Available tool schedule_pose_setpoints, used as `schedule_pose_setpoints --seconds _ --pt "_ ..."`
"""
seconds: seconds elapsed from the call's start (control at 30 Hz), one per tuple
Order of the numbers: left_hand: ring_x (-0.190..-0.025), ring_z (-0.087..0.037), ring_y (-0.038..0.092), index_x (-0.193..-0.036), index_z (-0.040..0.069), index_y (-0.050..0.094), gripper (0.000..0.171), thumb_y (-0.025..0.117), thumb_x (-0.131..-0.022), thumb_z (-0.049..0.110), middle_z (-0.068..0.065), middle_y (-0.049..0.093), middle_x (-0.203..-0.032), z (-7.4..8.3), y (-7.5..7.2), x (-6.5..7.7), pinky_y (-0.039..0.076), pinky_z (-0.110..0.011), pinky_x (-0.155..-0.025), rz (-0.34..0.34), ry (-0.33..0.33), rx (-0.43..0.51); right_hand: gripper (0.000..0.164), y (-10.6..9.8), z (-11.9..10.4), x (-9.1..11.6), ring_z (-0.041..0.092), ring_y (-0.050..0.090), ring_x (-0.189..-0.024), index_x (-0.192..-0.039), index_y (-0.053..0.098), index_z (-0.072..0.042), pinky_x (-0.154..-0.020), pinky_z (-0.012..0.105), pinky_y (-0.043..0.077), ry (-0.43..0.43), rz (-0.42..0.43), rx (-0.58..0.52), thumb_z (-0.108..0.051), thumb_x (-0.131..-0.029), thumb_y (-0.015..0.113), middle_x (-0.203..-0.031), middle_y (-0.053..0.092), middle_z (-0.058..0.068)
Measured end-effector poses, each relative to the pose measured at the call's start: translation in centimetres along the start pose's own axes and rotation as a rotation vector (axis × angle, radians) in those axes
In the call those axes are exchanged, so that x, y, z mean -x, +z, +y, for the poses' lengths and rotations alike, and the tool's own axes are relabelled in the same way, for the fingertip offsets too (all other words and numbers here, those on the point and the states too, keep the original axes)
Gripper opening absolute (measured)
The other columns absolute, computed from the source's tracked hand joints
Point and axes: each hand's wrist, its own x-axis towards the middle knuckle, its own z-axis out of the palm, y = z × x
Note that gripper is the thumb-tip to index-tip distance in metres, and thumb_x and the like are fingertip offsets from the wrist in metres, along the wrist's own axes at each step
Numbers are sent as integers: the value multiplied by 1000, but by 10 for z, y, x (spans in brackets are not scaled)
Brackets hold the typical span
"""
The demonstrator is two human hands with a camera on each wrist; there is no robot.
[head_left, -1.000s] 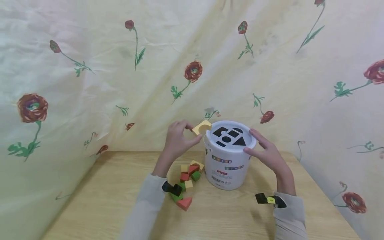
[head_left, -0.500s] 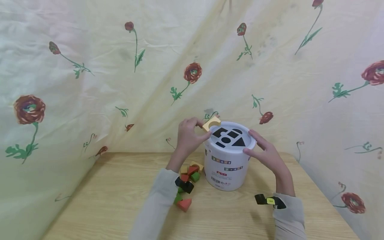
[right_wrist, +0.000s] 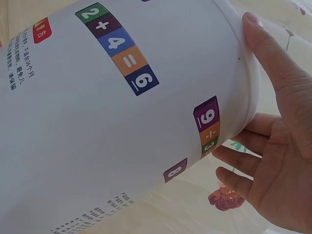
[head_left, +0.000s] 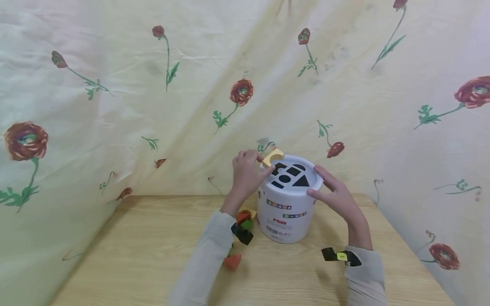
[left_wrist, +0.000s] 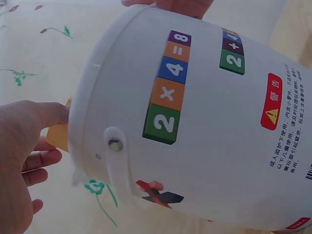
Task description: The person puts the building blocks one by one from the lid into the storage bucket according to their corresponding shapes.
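My left hand [head_left: 246, 172] pinches a yellow block with a half-round cut-out [head_left: 271, 155] between thumb and fingers. The block overlaps the left part of the lid [head_left: 308, 170] of a white bucket [head_left: 287, 219], beside the slot of matching outline. Black openings in the lid include a round one, a triangle and a square. In the left wrist view the yellow block [left_wrist: 58, 136] shows partly behind the bucket's rim. My right hand [head_left: 337, 197] grips the lid's right edge, thumb on the near side and fingers spread round the far side.
Left of the bucket, partly hidden by my left forearm, lie loose wooden blocks: a red one [head_left: 232, 262], a green one [head_left: 246, 225] and a yellow one [head_left: 251, 211] among them. The wooden table [head_left: 153, 246] ends at a flowered cloth [head_left: 191, 106] behind.
My left hand has carried the yellow block rightward from beside the bucket to over the lid's left edge. My right hand keeps its grip on the rim. The head view has shifted slightly.
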Motion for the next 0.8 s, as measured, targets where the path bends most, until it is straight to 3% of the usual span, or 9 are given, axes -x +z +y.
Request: schedule_pose_setpoints --seconds 0.2,0.43,0.8 --pt "-115 -23 48 -107 14 64 39 77 -88 45 -1 63 -115 4 5 -3 38 -47 -108 -42 18 -89 87 0 1 0 46 19 -154 -162 27 -25 -114 74 23 -7 5 2 -40 -91 75 -171 18 6" --pt "-112 -23 47 -99 16 63 34 81 -85 42 1 64 -107 5 9 -3 34 -48 -108 -50 4 -31 87 1 2 0 46 20 -154 -162 26 -25 -114 74 24 -3 5 -4 -41 -91 75 -171 18 6" --pt "-109 -23 52 -100 16 66 34 83 -84 40 1 67 -102 4 15 -3 36 -47 -104 -37 -37 32 88 2 2 0 46 21 -154 -162 27 -23 -114 73 25 -1 10 -14 -40 -91 75 -171 19 6"
